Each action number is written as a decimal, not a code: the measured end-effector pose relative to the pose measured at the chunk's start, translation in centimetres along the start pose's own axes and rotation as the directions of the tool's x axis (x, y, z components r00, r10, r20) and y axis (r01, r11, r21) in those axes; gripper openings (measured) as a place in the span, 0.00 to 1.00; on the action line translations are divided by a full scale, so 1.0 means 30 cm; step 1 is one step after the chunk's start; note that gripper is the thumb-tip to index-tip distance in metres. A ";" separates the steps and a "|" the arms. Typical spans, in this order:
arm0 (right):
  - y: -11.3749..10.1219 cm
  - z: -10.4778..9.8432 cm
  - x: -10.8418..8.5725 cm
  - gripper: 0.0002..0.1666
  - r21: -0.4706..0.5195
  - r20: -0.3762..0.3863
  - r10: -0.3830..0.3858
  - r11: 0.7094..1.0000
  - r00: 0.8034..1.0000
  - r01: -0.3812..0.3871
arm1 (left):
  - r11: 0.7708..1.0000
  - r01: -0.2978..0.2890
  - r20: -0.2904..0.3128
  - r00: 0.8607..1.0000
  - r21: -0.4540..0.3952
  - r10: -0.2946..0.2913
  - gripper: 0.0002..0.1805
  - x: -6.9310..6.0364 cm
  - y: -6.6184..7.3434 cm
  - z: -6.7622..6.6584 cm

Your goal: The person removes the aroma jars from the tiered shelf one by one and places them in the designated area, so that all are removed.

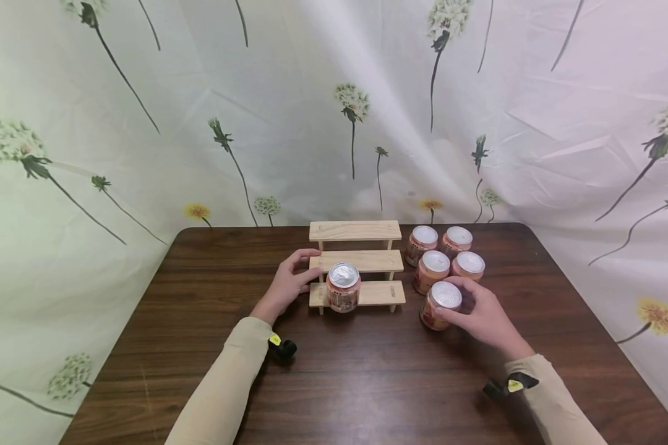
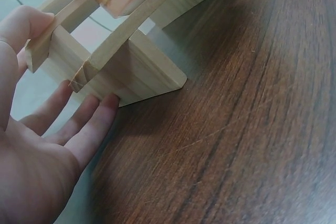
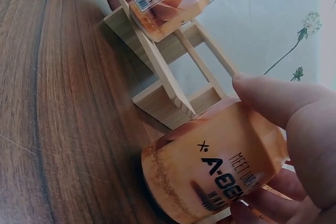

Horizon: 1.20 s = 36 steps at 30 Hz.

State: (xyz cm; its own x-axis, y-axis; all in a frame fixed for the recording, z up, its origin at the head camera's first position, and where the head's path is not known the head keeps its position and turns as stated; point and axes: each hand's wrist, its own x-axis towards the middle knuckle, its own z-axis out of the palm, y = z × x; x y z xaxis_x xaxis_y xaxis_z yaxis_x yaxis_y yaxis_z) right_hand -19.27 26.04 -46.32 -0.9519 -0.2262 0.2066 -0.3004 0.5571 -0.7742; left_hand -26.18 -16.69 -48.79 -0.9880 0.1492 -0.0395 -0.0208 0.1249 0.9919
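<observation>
A three-tier wooden rack (image 1: 355, 230) stands on the table. My left hand (image 1: 288, 281) holds its left end, with the thumb and index finger about the middle board and the other fingers (image 2: 100, 121) against the side. One orange can (image 1: 343, 293) with a silvery top stands upright on the lowest board, left of its middle. Right of the rack, my right hand (image 1: 481, 314) grips another orange printed can (image 3: 210, 166), thumb on one side and fingers on the other. Whether this can touches the table, I cannot tell.
Behind the held can, several more cans (image 1: 435, 262) stand close together at the right of the rack. The dark wooden table (image 1: 367, 383) ends at the back against a dandelion-print cloth (image 1: 289, 123). A dark camera (image 1: 282, 350) is strapped to the left wrist.
</observation>
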 end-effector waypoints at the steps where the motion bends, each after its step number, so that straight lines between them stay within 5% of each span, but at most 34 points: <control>1: -0.004 -0.002 -0.001 0.36 -0.016 -0.007 -0.002 1.000 1.000 0.002 | 1.000 -0.001 0.000 1.000 0.000 0.001 0.24 0.001 -0.001 0.000; 11: -0.081 -0.039 0.013 0.37 -0.056 -0.079 -0.104 0.993 0.991 0.100 | 1.000 0.016 0.021 1.000 -0.010 -0.016 0.24 -0.006 0.016 -0.004; 20: -0.207 0.000 0.055 0.36 -0.051 -0.146 -0.300 0.954 0.943 0.296 | 1.000 -0.018 0.001 1.000 -0.007 0.018 0.23 -0.003 -0.004 -0.001; 36: -0.311 0.207 0.165 0.40 0.019 0.036 -0.388 0.922 0.921 0.387 | 0.999 -0.029 -0.002 1.000 -0.013 0.029 0.22 -0.009 0.007 0.003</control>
State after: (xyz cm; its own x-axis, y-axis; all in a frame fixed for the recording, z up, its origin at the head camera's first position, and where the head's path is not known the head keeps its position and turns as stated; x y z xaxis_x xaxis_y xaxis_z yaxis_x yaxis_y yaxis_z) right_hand -20.80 14.75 -41.79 -0.7582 -0.4530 0.4689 -0.6444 0.4110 -0.6449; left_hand -25.90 -16.63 -48.58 -0.9885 0.1508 -0.0101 0.0062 0.1077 0.9942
